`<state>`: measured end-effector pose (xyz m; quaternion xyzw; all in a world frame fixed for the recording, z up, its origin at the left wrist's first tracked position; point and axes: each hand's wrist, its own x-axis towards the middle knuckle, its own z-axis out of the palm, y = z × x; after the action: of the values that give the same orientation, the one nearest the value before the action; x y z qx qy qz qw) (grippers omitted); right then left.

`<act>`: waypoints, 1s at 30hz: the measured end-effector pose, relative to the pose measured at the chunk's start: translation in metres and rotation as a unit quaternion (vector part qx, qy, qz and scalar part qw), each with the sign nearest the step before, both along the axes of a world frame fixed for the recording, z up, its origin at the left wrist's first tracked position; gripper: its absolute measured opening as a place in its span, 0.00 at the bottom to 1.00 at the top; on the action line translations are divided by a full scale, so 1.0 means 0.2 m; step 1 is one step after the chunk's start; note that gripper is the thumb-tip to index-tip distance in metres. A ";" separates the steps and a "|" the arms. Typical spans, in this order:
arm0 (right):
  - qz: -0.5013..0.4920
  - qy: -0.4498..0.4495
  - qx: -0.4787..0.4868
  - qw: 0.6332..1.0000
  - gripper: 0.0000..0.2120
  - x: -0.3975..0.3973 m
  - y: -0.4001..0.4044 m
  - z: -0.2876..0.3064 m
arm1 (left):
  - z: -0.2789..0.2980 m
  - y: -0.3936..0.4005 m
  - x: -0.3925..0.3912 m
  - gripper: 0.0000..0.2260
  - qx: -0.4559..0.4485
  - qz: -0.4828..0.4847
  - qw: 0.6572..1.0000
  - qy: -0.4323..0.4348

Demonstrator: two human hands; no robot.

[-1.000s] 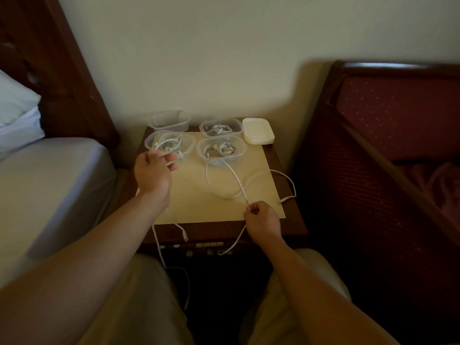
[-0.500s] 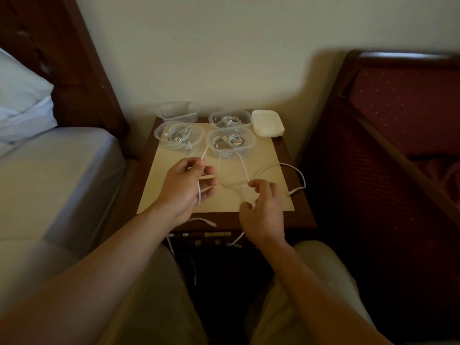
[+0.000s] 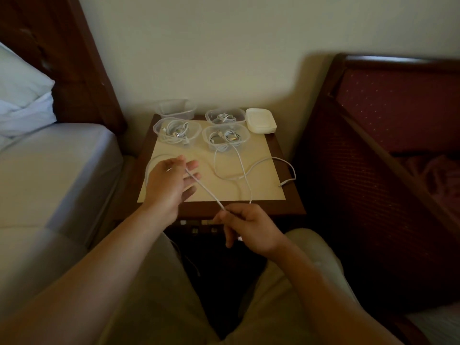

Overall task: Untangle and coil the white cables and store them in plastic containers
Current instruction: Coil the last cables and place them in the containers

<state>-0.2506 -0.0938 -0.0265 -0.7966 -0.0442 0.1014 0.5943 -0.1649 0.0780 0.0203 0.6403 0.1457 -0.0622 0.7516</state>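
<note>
Loose white cable (image 3: 225, 176) lies in wide loops on the right half of the nightstand tabletop (image 3: 281, 210), its plug end near the right edge, one strand running up into the near right container (image 3: 226, 137). A taut span of it runs between the two hands. Left hand (image 3: 169, 185) hovers over the tabletop, fingers (image 3: 193, 165) loosely spread, the cable end caught between them near the thumb. Right hand (image 3: 249, 229) sits at the near edge, thumb and forefinger pinched on the cable, other fingers curled. Three clear containers already hold coiled cables: near left (image 3: 177, 130), near right, far right (image 3: 225, 116). Far left container (image 3: 175, 109) looks empty. Stack of white lids (image 3: 260, 120) at the far right corner. Judgement: step in hand is starting a coil. To do it well, keep the left hand as a fixed former, feed slack through the right pinch in even loops, and first free the strand from the near right container so its contents are not dragged out.
</note>
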 end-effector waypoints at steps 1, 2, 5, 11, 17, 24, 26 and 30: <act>-0.008 0.003 0.035 0.999 0.13 -0.01 -0.01 0.02 | -0.02 0.02 -0.02 0.11 0.118 -0.024 0.993 -0.016; -0.015 0.011 0.074 0.997 0.14 -0.03 -0.01 0.03 | -0.05 0.04 -0.04 0.16 0.230 -0.043 0.972 -0.035; -0.014 0.057 0.182 0.982 0.15 -0.07 -0.01 0.06 | -0.12 0.07 -0.11 0.16 0.419 -0.034 0.894 -0.157; -0.005 0.122 0.349 0.929 0.15 -0.12 0.00 0.13 | -0.22 0.07 -0.16 0.13 0.383 -0.224 0.793 -0.418; 0.016 0.146 0.371 0.917 0.17 -0.19 0.02 0.14 | -0.16 0.03 -0.20 0.06 0.283 -0.193 0.854 -0.392; -0.015 0.060 0.452 0.890 0.15 -0.23 0.06 0.22 | -0.11 -0.07 -0.33 0.09 0.142 -0.247 0.933 -0.221; -0.062 0.028 0.429 0.901 0.15 -0.23 0.05 0.24 | -0.12 -0.08 -0.37 0.10 0.161 -0.317 0.907 -0.227; -0.168 0.006 0.435 0.885 0.16 -0.24 0.04 0.24 | -0.13 -0.07 -0.41 0.11 0.240 -0.398 0.851 -0.245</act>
<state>-0.2983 -0.0860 0.0208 -0.4529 0.0543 -0.0243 0.8896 -0.2475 0.0649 -0.0051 0.7984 -0.3004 -0.1601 0.4967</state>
